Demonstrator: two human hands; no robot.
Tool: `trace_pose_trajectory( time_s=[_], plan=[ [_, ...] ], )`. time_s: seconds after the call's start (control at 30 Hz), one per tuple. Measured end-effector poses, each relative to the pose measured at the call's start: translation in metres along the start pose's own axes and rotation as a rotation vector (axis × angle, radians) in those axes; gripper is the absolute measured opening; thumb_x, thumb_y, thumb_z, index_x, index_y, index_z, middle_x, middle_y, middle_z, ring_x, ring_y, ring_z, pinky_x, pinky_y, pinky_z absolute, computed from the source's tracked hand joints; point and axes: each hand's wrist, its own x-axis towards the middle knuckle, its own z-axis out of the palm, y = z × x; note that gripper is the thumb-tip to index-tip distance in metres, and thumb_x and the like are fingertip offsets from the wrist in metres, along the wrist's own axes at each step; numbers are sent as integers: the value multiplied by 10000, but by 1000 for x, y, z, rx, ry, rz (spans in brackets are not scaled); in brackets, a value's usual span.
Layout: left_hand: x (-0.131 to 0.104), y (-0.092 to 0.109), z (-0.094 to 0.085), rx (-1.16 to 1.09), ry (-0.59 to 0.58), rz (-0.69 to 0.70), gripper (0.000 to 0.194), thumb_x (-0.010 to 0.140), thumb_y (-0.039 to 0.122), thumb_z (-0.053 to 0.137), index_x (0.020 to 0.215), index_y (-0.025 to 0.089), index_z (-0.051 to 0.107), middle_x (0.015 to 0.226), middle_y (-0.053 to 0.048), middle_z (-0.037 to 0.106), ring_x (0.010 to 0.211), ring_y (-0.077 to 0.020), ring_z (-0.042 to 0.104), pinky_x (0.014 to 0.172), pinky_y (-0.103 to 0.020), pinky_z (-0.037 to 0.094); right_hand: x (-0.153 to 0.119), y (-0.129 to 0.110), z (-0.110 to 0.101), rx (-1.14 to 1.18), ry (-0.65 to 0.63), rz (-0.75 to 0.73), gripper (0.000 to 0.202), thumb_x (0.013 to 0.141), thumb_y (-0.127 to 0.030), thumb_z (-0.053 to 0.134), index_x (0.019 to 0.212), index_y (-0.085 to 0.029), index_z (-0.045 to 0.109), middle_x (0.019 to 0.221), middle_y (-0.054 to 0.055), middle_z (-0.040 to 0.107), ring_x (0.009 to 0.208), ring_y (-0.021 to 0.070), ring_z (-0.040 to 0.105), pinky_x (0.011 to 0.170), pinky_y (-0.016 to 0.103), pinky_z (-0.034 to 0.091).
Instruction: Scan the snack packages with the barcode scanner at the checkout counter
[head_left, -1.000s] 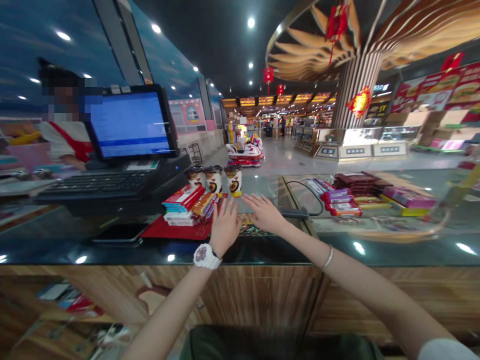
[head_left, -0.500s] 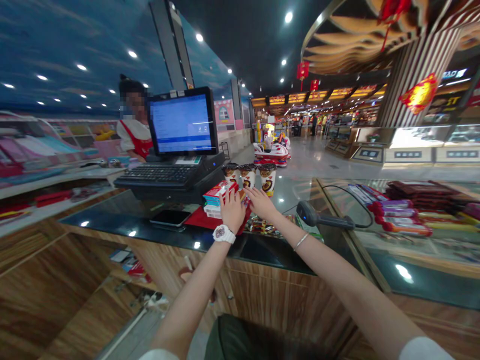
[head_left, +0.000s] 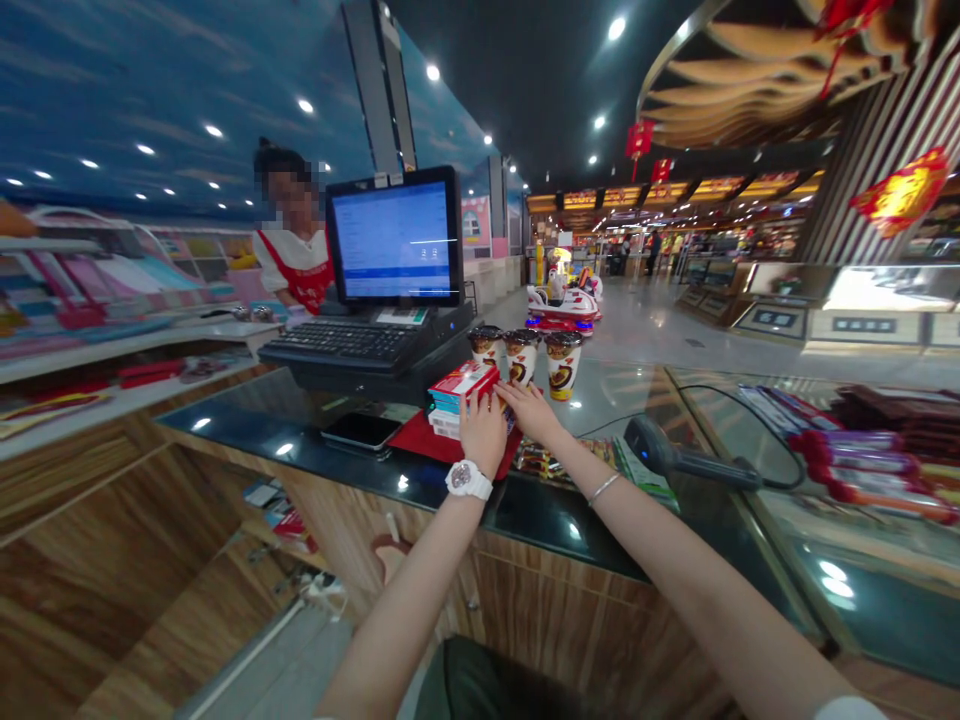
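"Head view: seeing what at the left hand (head_left: 484, 436)?"

"Laid with fingers extended over the near side of stacked cartons (head_left: 459, 380); can't tell whether gripping."

"And with the right hand (head_left: 534, 412)?"

"Bent in at their right end; can't tell either."

"Set where?"

"On a red mat (head_left: 418, 438), near lidded drink cups (head_left: 521, 358)."

"Handling?"

"Probably light, stiff, slick, dentable; best held low by opposite sides."

No text can be read: print on the near boxes (head_left: 448, 400), the monitor (head_left: 395, 240), the red apron (head_left: 311, 280) at left and the far-right signs (head_left: 777, 320) is too small or blurred.
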Motion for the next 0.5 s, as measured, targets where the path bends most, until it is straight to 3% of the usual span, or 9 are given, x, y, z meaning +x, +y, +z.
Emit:
trace_pose_trajectory(
  time_s=[0.33, 0.5],
  plan=[
    [-1, 0, -11, -32, -16, 63, 347, 921, 159, 411, 1185, 123, 634, 1194, -146, 674, 1201, -276, 562, 1179, -536, 279, -5, -1, -8, -90, 68, 3, 506, 954, -124, 388, 1448, -211, 459, 1516, 92, 456, 1408, 241, 409, 1174, 501, 284],
    [0, 1, -19, -104, 28, 115, 371, 933, 188, 413, 1245, 166, 612, 1276, -125, 645, 1234, -268, 545, 1189, -547, 265, -12, 7, -27, -120, 102, -16, 568, 925, -80, 384, 1472, -228, 427, 1533, 94, 432, 1420, 233, 392, 1178, 513, 271]
  ],
)
